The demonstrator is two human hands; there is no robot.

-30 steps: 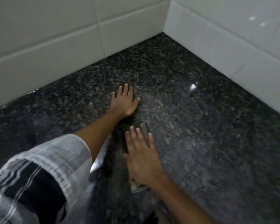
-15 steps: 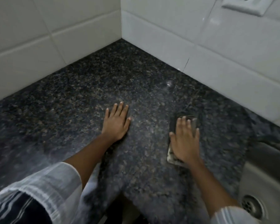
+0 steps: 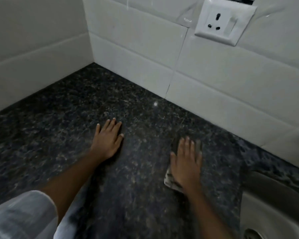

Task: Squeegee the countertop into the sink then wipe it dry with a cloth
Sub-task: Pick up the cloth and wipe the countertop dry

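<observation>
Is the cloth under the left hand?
No, the cloth lies under the right hand; the left hand rests flat on the bare counter.

Speckled dark countertop bears a seemingly folded cloth.

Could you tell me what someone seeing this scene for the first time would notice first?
Two bare hands lie flat on a dark speckled countertop: the left hand rests on the bare stone, the right hand presses down on a cloth nearer the sink at lower right. On the white tiled wall behind, a white socket stands out at the top.
</observation>
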